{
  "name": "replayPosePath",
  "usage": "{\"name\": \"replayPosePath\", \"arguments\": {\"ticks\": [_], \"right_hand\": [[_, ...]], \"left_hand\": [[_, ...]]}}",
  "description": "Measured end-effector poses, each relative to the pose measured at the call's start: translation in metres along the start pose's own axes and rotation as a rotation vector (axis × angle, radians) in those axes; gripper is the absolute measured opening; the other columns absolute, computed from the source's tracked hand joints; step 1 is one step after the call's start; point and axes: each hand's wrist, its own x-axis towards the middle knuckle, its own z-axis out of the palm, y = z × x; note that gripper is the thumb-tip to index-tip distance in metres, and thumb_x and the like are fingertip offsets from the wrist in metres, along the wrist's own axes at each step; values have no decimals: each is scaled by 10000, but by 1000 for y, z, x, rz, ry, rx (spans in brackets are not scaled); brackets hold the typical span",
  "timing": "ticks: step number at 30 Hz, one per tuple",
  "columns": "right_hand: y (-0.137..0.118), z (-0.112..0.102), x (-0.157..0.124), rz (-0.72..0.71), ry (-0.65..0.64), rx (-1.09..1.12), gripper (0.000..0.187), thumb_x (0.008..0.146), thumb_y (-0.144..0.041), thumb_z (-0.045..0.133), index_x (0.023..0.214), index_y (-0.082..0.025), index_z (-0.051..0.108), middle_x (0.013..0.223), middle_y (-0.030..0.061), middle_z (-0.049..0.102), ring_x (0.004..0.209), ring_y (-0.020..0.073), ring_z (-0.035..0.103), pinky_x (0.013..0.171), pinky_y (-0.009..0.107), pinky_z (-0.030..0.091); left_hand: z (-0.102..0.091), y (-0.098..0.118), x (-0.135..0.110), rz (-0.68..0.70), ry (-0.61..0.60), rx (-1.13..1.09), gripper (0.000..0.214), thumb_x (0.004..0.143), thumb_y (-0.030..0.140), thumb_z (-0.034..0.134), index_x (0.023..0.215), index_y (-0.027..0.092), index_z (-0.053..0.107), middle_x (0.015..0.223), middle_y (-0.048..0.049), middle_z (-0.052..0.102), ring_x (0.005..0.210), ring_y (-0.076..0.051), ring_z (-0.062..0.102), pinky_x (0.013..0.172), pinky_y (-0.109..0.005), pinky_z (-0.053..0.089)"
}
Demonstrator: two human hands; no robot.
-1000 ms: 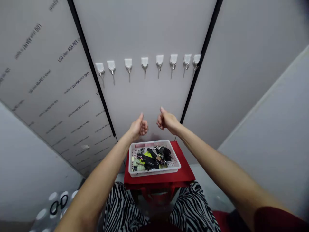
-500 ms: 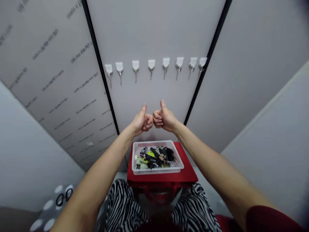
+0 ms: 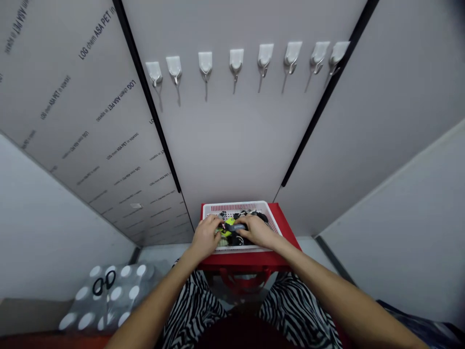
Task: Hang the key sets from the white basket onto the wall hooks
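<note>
Both of my hands are inside a white plastic basket (image 3: pixel 273 220) filled with small keychain-like items, many of them black. My right hand (image 3: pixel 257 230) pinches a black strap with pale lettering (image 3: pixel 238 227), probably a key strap. At the basket's left side is my left hand (image 3: pixel 207 235), its fingers curled together beside a yellow-green piece (image 3: pixel 225 232). What its fingertips hold, if anything, is hidden. Under the basket is a red box-like stand (image 3: pixel 247 261) with a red handle strap in front.
Several white hooks (image 3: pixel 236 59) line the pale wall panel ahead, between two black strips. Lower left, black-handled scissors (image 3: pixel 104 283) lie on a grey surface with white dots (image 3: pixel 125 271). My knees in zebra-striped trousers (image 3: pixel 198 303) flank the stand.
My hands have come down from a thumbs-up pose above the basket and now reach into it. The right one has taken hold of the black strap. The view has shifted, with the hooks appearing higher and larger.
</note>
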Motion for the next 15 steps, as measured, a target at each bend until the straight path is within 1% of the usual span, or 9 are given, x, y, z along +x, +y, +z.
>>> {"name": "replayPosePath", "arguments": {"ticks": [3, 6, 8, 9, 10, 12, 14, 15], "right_hand": [[-3, -16, 5, 88, 15, 199, 160, 639, -242, 427, 674, -152, 554, 623, 17, 553, 574, 104, 474, 559, 225, 356], [-10, -35, 11, 172, 101, 406, 196, 650, -295, 405, 633, -134, 517, 520, -15, 487, 472, 72, 422, 476, 197, 337], [-11, -44, 15, 188, 142, 491, 218, 654, -319, 398, 661, -130, 508, 509, -25, 469, 454, 62, 407, 471, 193, 339], [-10, -46, 16, 189, 142, 495, 227, 659, -321, 390, 682, -129, 509, 515, -24, 473, 456, 63, 409, 476, 196, 344], [-8, -46, 17, 187, 130, 466, 230, 663, -314, 384, 704, -129, 514, 531, -17, 488, 467, 67, 419, 489, 203, 351], [-2, -40, 16, 149, 71, 311, 209, 654, -265, 399, 753, -135, 529, 614, 10, 535, 539, 87, 457, 544, 224, 366], [2, -30, 14, 51, -10, 64, 224, 609, -195, 448, 811, -155, 537, 745, 36, 560, 683, 126, 478, 638, 264, 359], [3, -24, 13, -8, -46, -64, 270, 583, -165, 471, 846, -170, 533, 818, 45, 555, 767, 152, 464, 685, 291, 343]], "left_hand": [[0, 0, 7, 3, -13, 16, 327, 607, 119, 422, 929, 177, 435, 926, -36, 449, 881, -144, 395, 766, -262, 316], [0, 0, 17, 10, -35, -3, 341, 611, 148, 445, 951, 168, 432, 951, -39, 451, 903, -148, 381, 794, -264, 299], [1, 2, 24, 33, -100, -15, 323, 610, 169, 460, 933, 172, 455, 935, -34, 471, 892, -153, 387, 792, -271, 296], [1, 3, 26, 48, -150, -13, 277, 613, 175, 459, 889, 174, 483, 900, -30, 490, 865, -154, 399, 780, -276, 300], [1, 4, 28, 64, -202, -8, 218, 618, 173, 451, 828, 174, 509, 851, -26, 508, 829, -153, 413, 762, -279, 307], [1, 6, 28, 91, -273, 2, 134, 624, 147, 423, 705, 167, 528, 756, -17, 522, 759, -143, 429, 723, -275, 318], [-1, 6, 26, 100, -270, -4, 128, 619, 119, 401, 655, 162, 515, 720, -11, 516, 733, -134, 428, 704, -265, 323], [-3, 5, 24, 91, -249, -17, 134, 615, 113, 395, 668, 162, 509, 720, -10, 511, 735, -131, 426, 697, -257, 326]]}}
